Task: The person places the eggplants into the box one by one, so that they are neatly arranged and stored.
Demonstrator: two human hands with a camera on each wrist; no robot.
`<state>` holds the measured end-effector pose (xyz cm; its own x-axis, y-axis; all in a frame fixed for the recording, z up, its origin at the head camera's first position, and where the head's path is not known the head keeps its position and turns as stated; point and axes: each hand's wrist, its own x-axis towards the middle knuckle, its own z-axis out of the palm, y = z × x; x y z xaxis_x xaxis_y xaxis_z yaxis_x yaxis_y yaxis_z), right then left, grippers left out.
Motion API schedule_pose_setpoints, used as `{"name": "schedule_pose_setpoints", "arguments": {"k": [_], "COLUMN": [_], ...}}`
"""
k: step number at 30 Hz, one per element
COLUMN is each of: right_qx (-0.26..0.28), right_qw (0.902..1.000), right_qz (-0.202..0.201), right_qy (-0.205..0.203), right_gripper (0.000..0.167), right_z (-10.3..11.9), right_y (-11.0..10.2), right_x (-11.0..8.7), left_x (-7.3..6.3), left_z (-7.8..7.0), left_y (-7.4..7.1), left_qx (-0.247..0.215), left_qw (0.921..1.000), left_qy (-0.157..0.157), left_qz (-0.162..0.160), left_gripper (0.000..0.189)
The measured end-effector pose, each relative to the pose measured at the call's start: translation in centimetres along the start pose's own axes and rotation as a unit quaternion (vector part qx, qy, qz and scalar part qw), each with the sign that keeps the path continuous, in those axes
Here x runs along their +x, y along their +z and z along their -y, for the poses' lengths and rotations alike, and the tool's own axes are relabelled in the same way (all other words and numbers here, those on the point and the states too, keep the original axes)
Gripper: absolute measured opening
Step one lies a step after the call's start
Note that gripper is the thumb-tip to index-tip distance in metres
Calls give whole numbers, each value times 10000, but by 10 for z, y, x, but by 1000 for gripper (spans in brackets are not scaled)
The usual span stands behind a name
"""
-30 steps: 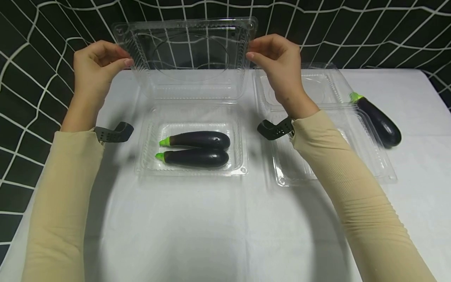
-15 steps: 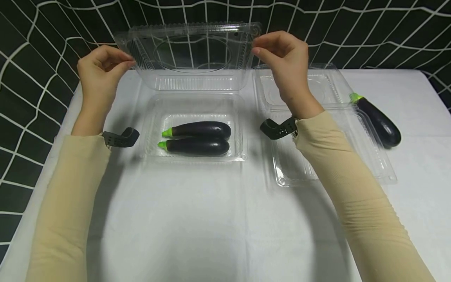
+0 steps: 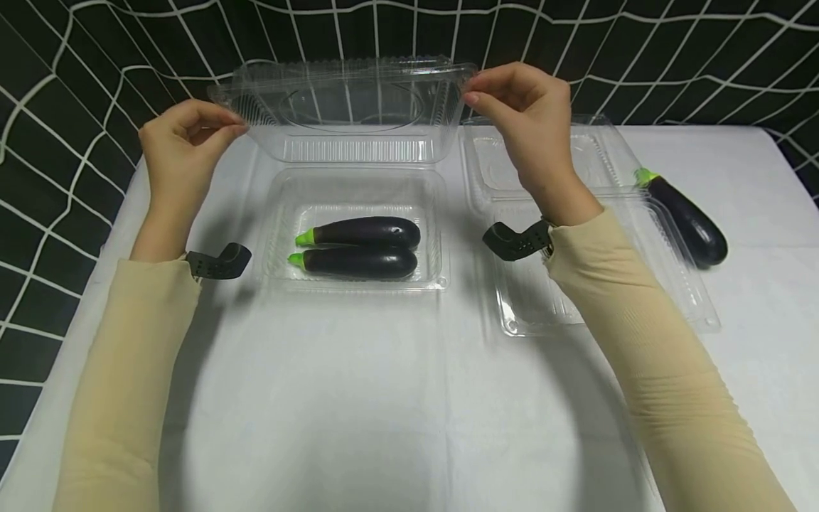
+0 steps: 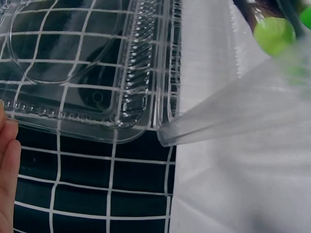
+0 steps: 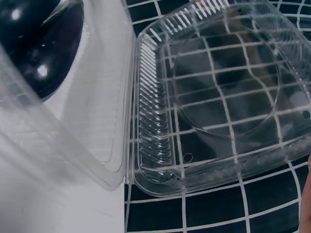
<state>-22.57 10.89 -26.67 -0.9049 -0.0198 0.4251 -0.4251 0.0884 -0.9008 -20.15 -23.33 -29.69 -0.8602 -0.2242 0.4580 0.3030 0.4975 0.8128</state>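
Two dark eggplants point(image 3: 361, 262) with green stem ends lie side by side in the base of a clear plastic clamshell container point(image 3: 271, 213). Its lid point(image 3: 358, 146) stands raised at the back, tilted forward over the hinge. At the lid's left corner, my left hand point(image 3: 182, 146) pinches the rim between thumb and fingers. My right hand point(image 3: 527, 121) pinches the opposite corner the same way. In the left wrist view the lid point(image 4: 73, 92) shows with only some fingertips point(image 4: 7, 160) at the edge. The right wrist view has the lid point(image 5: 228, 82) beside the eggplants point(image 5: 43, 53).
A second clear clamshell container point(image 3: 512, 316), lid folded back, lies to the right under my right forearm. Another eggplant point(image 3: 687, 217) lies beyond it on the white tablecloth point(image 3: 358, 398). A white net point(image 3: 672, 78) over a dark backdrop runs along the back and left.
The container with its eggplants has slid a little away, toward the back. The lid's front rim has tipped forward and lower. Both hands have shifted slightly right with it.
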Motion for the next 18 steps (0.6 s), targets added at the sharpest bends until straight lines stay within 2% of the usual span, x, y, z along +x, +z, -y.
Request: {"name": "schedule_pose_setpoints", "arguments": {"k": [6, 12, 18], "right_qx": [-305, -708, -1320], "right_qw": [9990, 9953, 9848], "right_qz": [323, 661, 1036], "right_qy": [-8, -34, -437], "right_gripper": [7, 7, 7], "right_z": [1, 6, 7], "right_y": [-7, -14, -17], "right_x": [-9, -24, -42], "left_x": [-11, -22, -34], "left_z": [-5, -8, -5], "left_y": [-7, -16, -21], "left_qx": [637, 1010, 1140], "left_qw": [9975, 9927, 9884], "left_qy": [270, 607, 939], "left_qz": [122, 263, 352], "left_gripper": [12, 11, 7]}}
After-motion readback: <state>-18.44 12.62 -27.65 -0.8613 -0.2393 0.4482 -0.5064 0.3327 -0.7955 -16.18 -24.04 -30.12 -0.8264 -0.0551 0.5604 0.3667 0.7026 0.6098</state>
